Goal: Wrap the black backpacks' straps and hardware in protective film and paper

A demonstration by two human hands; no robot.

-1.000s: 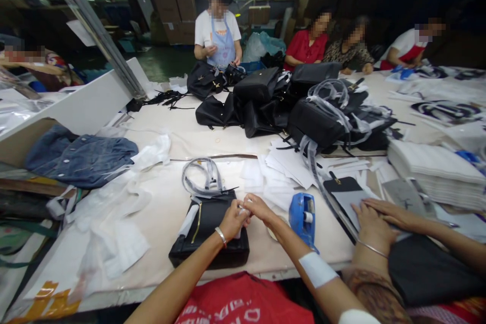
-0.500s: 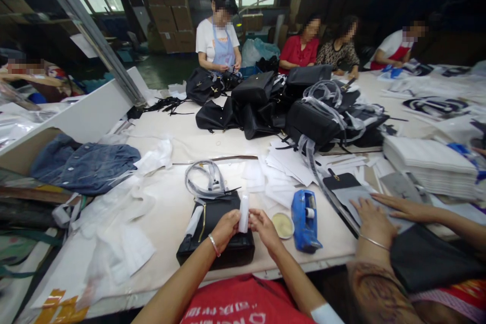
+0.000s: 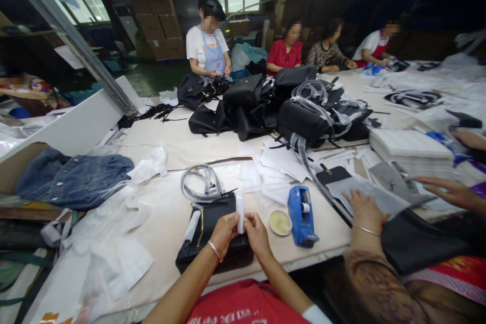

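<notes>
A black bag (image 3: 219,207) lies on the table before me, a gold zipper (image 3: 201,225) across its face and a white wrapping piece (image 3: 192,226) at its left side. Behind it loops a strap in clear plastic (image 3: 185,188). Over the bag's right part stands a narrow white wrapping strip (image 3: 240,205); whether it covers a part of the bag is hidden. My left hand (image 3: 225,234) is closed, pinching the strip's lower left edge. My right hand (image 3: 258,237) pinches its right edge, fingers bent together.
Right of the bag are a round dish (image 3: 280,223) and a blue tape dispenser (image 3: 302,220). White sheets (image 3: 283,162) and piled black bags (image 3: 304,121) lie beyond. At right, a co-worker's hand (image 3: 366,212) presses a grey sheet. A denim garment (image 3: 72,177) is at left.
The view has shifted slightly. Both my hands stay at the white strip, my right fingers now closer against it. At right, the co-worker's farther hand has drawn away to the right from the sheet.
</notes>
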